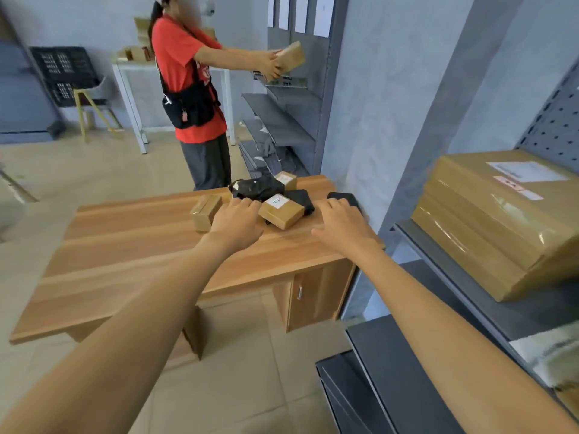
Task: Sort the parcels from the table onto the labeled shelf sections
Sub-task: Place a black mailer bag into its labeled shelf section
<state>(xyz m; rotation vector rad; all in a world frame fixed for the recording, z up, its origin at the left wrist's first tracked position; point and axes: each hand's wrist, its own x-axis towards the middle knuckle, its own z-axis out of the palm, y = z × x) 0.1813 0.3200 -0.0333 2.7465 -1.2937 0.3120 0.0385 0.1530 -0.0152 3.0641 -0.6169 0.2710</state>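
Left hand point(233, 222) beside labelled parcel point(281, 211), right hand point(341, 222) at black parcel point(344, 198)

This looks like a small parcel-sorting room or stockroom. Grey metal shelves point(279, 120) with paper labels point(322, 14) pinned above line the wall, a pegboard-backed rack point(488, 296) on the right holds a big taped box point(501, 220), and a wooden table point(131, 255) carries a heap of brown and black parcels point(269, 195). A person in a red shirt point(185, 76) lifts a carton point(293, 56) toward the far shelves, with a black crate point(62, 73) and a white table point(128, 98) behind on the tiled floor.
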